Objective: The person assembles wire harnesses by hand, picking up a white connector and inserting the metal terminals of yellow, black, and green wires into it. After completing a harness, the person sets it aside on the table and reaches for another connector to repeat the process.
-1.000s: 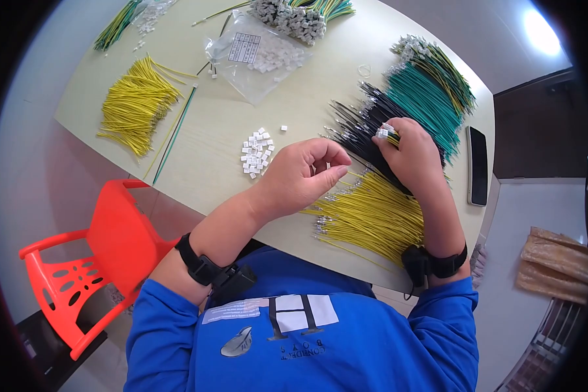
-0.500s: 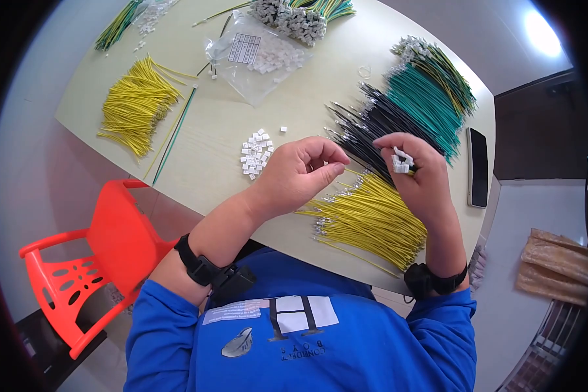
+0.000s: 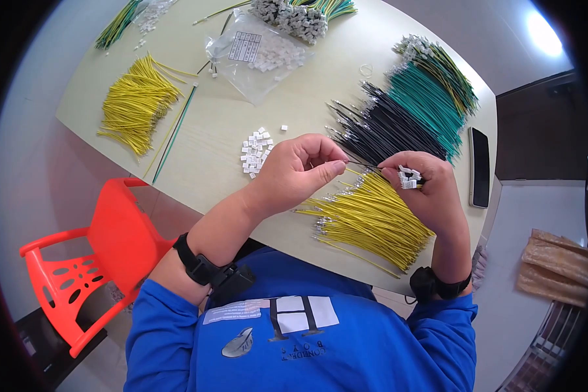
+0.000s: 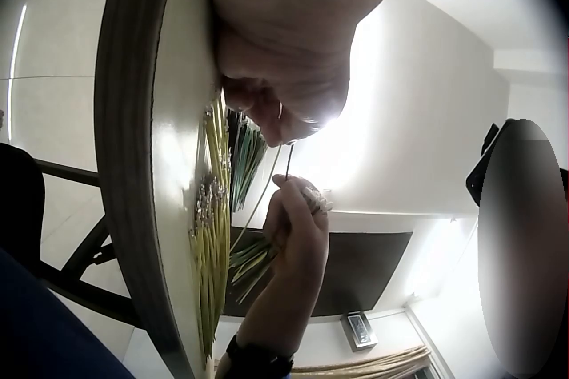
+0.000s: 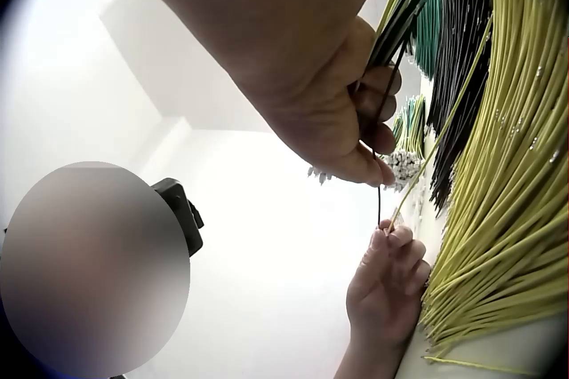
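Observation:
My left hand (image 3: 295, 173) pinches the end of a black wire (image 5: 379, 206) between thumb and forefinger, above the table. A yellow wire (image 5: 411, 191) also runs out from those fingertips. The other stretch of the black wire passes between the thumb and fingers of my right hand (image 3: 431, 189). That same hand grips a bundle of green and yellow wires (image 5: 413, 6), whose white connectors (image 3: 409, 178) stick out by the thumb. Below the hands lies a pile of yellow wires (image 3: 372, 222), silver terminals at its left end. Black wires (image 3: 392, 127) lie just beyond.
Green wires (image 3: 428, 98) lie past the black ones, with a phone (image 3: 479, 166) at the right edge. Loose white connectors (image 3: 256, 151) sit left of the hands. Farther back are a plastic bag (image 3: 258, 59) and more yellow wires (image 3: 137, 104). A red chair (image 3: 121, 242) stands left.
My right hand has moved from the black pile toward me and to the right. A black wire now stretches between both hands. My left hand has hardly moved.

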{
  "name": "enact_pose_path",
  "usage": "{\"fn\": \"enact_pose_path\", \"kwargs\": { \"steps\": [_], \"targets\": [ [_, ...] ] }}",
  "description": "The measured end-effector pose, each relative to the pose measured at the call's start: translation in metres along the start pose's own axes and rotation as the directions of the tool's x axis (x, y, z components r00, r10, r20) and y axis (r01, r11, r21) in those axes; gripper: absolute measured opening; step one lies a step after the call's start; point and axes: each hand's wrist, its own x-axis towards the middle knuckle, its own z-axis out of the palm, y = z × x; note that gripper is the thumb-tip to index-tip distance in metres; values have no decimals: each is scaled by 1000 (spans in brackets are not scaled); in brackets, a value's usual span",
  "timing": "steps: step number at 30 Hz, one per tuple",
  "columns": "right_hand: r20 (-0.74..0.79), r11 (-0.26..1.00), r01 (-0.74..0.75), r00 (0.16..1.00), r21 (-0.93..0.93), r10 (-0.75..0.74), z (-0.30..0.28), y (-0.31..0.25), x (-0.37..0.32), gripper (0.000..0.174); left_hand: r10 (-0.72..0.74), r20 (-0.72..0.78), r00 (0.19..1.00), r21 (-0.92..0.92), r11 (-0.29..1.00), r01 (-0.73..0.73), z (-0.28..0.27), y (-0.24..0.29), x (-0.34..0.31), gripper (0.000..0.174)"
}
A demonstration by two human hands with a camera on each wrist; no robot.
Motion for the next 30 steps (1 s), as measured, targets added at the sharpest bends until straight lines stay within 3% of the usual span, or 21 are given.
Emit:
{"fn": "enact_pose_path", "kwargs": {
  "steps": [8, 13, 21, 24, 30],
  "targets": [
    [80, 999, -48, 996, 7, 47, 10, -9, 5, 10, 62, 31, 998, 42, 997, -63, 0, -6, 0, 9],
    [30, 1000, -21, 999, -1, 21, 7, -4, 5, 10, 12, -10, 1000, 15, 1000, -12, 1, -2, -1, 9],
    [80, 998, 34, 996, -46, -31, 0, 0, 3, 11, 25, -7, 1000, 58, 998, -24, 0, -2, -1, 8],
    [117, 1000, -12, 993, -25, 15, 2, -2, 4, 11, 8, 4, 1000, 50, 999, -8, 1, -1, -2, 8],
    [68, 999, 39, 997, 9, -39, 17, -10, 7, 10, 15, 31, 999, 72, 997, -18, 1, -2, -1, 8]
  ]
}}
